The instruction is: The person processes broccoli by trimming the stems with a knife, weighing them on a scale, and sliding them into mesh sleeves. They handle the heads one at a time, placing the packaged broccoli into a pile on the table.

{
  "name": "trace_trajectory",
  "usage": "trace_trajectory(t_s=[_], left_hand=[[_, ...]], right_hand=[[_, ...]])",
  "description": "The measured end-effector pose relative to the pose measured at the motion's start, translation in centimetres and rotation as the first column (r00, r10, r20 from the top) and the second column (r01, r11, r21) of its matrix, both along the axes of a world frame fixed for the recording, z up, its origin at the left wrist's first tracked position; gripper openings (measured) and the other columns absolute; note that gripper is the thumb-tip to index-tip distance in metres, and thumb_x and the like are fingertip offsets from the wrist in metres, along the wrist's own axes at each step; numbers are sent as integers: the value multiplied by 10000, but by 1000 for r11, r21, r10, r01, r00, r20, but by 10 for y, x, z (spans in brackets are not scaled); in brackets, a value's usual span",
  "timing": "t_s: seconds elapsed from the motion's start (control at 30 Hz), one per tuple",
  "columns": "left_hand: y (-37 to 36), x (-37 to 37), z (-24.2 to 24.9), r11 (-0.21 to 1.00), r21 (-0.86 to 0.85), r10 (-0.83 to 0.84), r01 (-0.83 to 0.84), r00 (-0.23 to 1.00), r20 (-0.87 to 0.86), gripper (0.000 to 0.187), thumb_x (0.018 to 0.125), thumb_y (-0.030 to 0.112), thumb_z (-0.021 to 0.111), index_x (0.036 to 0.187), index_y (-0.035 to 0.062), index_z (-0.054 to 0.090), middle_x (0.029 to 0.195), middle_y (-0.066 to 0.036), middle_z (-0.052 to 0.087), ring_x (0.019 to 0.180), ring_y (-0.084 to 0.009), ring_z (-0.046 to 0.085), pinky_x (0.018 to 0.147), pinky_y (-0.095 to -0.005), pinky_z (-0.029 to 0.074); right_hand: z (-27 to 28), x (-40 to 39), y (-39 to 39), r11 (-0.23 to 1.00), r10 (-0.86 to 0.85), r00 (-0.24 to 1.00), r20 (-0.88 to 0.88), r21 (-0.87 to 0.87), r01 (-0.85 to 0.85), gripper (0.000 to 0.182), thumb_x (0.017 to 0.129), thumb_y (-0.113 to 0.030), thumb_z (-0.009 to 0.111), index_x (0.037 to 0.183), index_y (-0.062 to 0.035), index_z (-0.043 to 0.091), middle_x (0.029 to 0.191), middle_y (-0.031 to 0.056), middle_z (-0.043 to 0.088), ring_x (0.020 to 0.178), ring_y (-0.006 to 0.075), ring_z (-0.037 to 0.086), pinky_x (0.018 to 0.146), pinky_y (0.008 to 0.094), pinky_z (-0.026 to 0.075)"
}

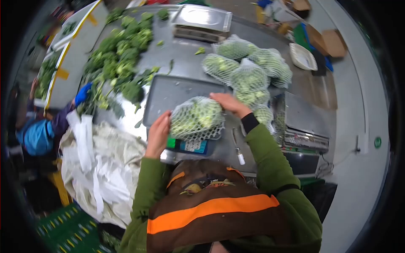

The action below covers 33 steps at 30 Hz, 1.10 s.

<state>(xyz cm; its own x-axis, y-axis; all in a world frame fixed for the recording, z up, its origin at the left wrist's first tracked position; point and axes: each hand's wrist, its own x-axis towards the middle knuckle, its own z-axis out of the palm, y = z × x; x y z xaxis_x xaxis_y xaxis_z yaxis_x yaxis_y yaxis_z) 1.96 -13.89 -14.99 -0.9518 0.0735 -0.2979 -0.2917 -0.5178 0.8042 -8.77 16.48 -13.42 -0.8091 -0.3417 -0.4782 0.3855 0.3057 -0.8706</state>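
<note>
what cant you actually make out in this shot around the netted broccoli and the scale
Head view only:
- Scale readout: covered by the netted broccoli bag and too small to read.
- Left hand fingertips: hidden behind the bag.
- Right hand palm: turned down onto the bag.
- Small white-tipped tool: too small and blurred to identify.

Netted broccoli bundle (197,118): several green heads packed in white foam mesh, rounded and bulging, mesh stretched tight. Lies on its side at the near edge of a grey scale tray (168,93), overhanging the scale's display, held between the left hand (157,135) and right hand (230,104).
</note>
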Motion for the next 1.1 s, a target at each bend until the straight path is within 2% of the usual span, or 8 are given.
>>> trace_trajectory(t_s=[0.1, 0.3, 0.43, 0.63, 0.77, 0.9, 1.0, 1.1], left_hand=[[8, 23, 26, 907, -386, -220, 170, 971, -90, 717, 818, 69, 743, 1430, -70, 396, 1325, -157, 562, 1222, -201, 535, 1045, -336, 405], [26, -1, 40, 617, -784, -163, 64, 985, -48, 693, 797, 173, 787, 1348, -108, 476, 1155, -178, 654, 1064, -172, 607, 910, -292, 480], [69, -34, 92, 746, -664, -102, 43, 994, -50, 578, 858, 222, 747, 1286, -101, 531, 1090, -161, 673, 1017, -139, 613, 872, -267, 484], [133, -124, 40, 736, -677, -189, -23, 953, -238, 507, 883, 298, 712, 1241, -40, 591, 1051, -154, 683, 968, -187, 621, 826, -321, 496], [191, -188, 59, 841, -540, -172, -19, 938, -302, 643, 870, 322, 724, 1345, -49, 499, 1237, -178, 613, 1067, -193, 596, 841, -337, 516], [225, -222, 59, 870, -492, -148, -28, 938, -314, 682, 844, 299, 750, 1367, -39, 472, 1339, -198, 539, 1094, -232, 607, 843, -333, 530], [197, -220, 50, 814, -578, -185, -54, 920, -346, 679, 829, 294, 764, 1372, -4, 484, 1345, -187, 532, 1107, -245, 609, 849, -337, 535], [120, -213, 31, 678, -711, -90, -189, 938, -335, 558, 835, 262, 763, 1319, 80, 554, 1228, -118, 612, 1093, -227, 616, 852, -339, 526]], right_hand=[[16, 25, 4, 984, 144, 989, -43, -94, -148, 756, 878, -515, 666, 1386, 9, 468, 1400, 194, 503, 1333, 275, 443, 1086, 349, 346], [52, 54, 10, 993, 10, 950, -313, 115, 27, 764, 742, -513, 798, 1266, 1, 586, 1121, 147, 671, 1031, 234, 628, 914, 336, 473], [49, 41, 41, 964, -265, 918, -296, -65, 258, 643, 890, -546, 636, 1211, 10, 618, 1028, 129, 677, 945, 216, 626, 857, 335, 475], [-28, -17, 118, 951, -231, 825, -515, 61, 304, 711, 984, -512, 486, 1436, 29, 399, 1507, 212, 375, 1382, 296, 369, 1140, 366, 273], [57, -60, 124, 808, -584, 675, -451, -245, 536, 734, 926, -343, 666, 1480, 6, 334, 1527, 182, 346, 1391, 269, 347, 1131, 352, 270], [69, -109, 139, 737, -320, 528, -787, 143, 660, 751, 886, -362, 705, 1480, -46, 371, 1505, 193, 379, 1389, 327, 358, 1125, 403, 301], [-8, -152, 185, 627, 43, 664, -747, 537, 564, 691, 900, -353, 686, 1456, -48, 412, 1481, 200, 409, 1375, 362, 371, 1122, 436, 315], [-21, -149, 181, 752, -148, 654, -742, 345, 561, 642, 913, -332, 667, 1436, -40, 436, 1480, 199, 413, 1369, 374, 379, 1121, 465, 317]])
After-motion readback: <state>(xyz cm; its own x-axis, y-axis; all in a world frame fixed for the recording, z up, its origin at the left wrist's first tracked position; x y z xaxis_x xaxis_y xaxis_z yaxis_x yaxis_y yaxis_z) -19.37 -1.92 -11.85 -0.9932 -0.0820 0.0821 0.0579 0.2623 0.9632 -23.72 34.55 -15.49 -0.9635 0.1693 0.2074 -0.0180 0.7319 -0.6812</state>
